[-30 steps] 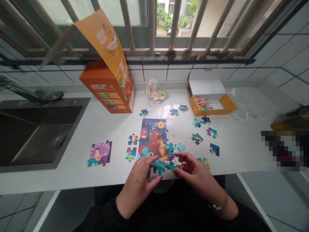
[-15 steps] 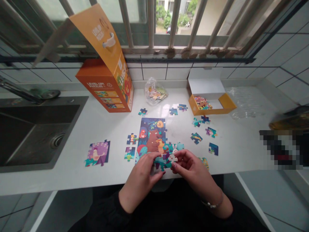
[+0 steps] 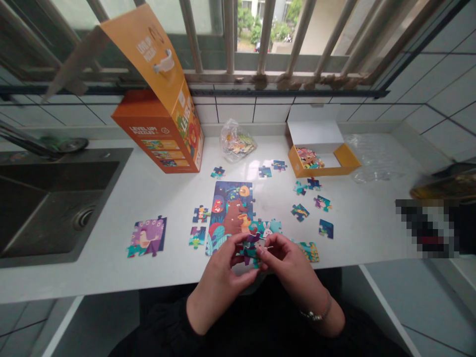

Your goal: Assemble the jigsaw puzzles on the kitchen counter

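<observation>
My left hand (image 3: 225, 267) curls round a small joined group of purple and teal puzzle pieces (image 3: 251, 244) at the counter's front edge. My right hand (image 3: 290, 260) pinches the right side of that group with thumb and forefinger, where a pale piece shows in part. The fingers hide much of both. Just behind lies the partly joined puzzle (image 3: 231, 210), with a bear, a fox-like animal and a white rabbit. By my right hand is a teal section with yellow leaves (image 3: 309, 251).
Loose pieces (image 3: 300, 212) lie to the right, others (image 3: 197, 237) left of the puzzle. A purple joined section (image 3: 147, 236) sits near the sink (image 3: 74, 255). Behind stand an orange puzzle box (image 3: 159, 144), a plastic bag of pieces (image 3: 238, 141) and an open yellow box (image 3: 323, 171).
My right hand has moved left and closer to my left hand. The pale piece has turned and is now mostly covered by my right fingers. The view has shifted slightly.
</observation>
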`<state>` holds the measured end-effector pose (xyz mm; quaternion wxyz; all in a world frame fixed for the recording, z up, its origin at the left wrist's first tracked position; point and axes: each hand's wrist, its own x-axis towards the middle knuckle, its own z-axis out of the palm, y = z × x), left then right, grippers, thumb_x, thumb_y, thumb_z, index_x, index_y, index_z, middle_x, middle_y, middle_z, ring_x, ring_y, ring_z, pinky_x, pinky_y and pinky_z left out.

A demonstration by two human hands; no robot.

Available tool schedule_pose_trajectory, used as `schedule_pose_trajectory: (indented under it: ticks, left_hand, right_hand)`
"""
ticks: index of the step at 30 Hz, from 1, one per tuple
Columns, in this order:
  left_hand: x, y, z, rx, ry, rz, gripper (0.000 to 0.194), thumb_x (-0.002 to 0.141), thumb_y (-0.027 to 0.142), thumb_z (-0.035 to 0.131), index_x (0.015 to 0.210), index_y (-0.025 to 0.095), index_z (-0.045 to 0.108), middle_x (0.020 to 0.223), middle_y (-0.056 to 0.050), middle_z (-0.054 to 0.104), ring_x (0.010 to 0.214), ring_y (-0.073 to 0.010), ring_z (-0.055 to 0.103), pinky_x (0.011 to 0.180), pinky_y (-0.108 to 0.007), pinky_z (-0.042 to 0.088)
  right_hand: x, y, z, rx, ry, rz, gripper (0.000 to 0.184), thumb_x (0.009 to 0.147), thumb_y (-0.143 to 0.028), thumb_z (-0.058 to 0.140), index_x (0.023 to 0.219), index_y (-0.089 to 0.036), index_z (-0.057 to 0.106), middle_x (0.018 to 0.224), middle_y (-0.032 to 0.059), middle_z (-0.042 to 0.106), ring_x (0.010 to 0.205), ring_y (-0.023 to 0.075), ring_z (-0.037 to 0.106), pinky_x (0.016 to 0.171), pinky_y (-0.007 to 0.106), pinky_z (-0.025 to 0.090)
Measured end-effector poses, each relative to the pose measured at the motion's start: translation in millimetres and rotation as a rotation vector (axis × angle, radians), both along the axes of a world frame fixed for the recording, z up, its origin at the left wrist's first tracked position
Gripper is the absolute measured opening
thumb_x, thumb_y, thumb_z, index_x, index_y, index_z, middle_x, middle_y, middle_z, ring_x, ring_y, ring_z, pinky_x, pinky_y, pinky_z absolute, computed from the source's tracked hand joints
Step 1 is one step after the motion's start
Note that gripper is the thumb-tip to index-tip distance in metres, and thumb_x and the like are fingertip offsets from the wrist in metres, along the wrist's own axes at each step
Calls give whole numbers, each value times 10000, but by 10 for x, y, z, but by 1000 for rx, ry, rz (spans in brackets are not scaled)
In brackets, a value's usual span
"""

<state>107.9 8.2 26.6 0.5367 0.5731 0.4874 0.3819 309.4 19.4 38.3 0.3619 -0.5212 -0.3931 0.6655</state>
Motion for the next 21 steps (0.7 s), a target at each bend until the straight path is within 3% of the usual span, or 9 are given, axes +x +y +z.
schedule_pose_trajectory:
  ticks: [3, 6, 9, 12, 15, 18, 21]
  left_hand:
    - [41, 3, 79, -166, -165, 32, 608, 817, 331, 935, 1344, 260, 639, 1364, -102, 717, 1239, -284, 740, 1045, -407, 631]
    - [64, 40, 138, -264, -205, 124, 353, 917, 478, 846, 1082, 212, 683, 1047, -49, 753, 953, -211, 759, 838, -309, 624]
    - [55, 92, 173, -327, -221, 197, 400, 916, 545, 837, 926, 192, 649, 854, -7, 711, 799, -162, 705, 740, -256, 571]
    - [2, 142, 210, -396, -344, 282, 425, 897, 539, 860, 957, 195, 617, 897, -16, 748, 826, -170, 729, 779, -281, 602]
    - [-69, 167, 231, -421, -393, 333, 461, 861, 519, 898, 972, 206, 578, 929, -27, 778, 815, -180, 755, 714, -274, 616]
    - [-103, 153, 219, -454, -347, 283, 501, 852, 540, 901, 1047, 209, 579, 824, -8, 769, 711, -177, 761, 592, -232, 567]
    - [-82, 124, 217, -484, -301, 210, 562, 860, 577, 883, 1157, 204, 584, 769, 3, 761, 668, -191, 777, 573, -234, 559]
  right_hand:
    - [-15, -1, -3, -4, 20, -18, 445, 862, -586, 885, 914, -229, 625, 807, -31, 639, 702, 146, 622, 673, 292, 548]
    - [-20, -14, -19, 35, -29, -4, 398, 863, -543, 899, 943, -222, 679, 808, -24, 663, 718, 142, 620, 665, 275, 517]
    - [5, -33, -44, 41, -16, 32, 400, 824, -495, 940, 1035, -222, 739, 912, 8, 742, 811, 170, 675, 747, 304, 557]
    - [79, -23, -53, 39, -40, 20, 417, 842, -504, 926, 1114, -228, 774, 1028, 41, 783, 910, 200, 717, 840, 349, 593]
    - [176, 31, -22, 22, -26, -61, 417, 882, -545, 884, 1132, -231, 769, 1075, 52, 786, 945, 206, 741, 882, 375, 622]
    - [255, 113, 53, -21, 30, -103, 472, 860, -569, 894, 1146, -228, 738, 1041, 53, 774, 897, 208, 753, 828, 390, 660]
    - [305, 203, 150, 1, 0, -18, 502, 864, -521, 893, 1231, -230, 712, 1030, 49, 759, 789, 175, 736, 748, 362, 657]
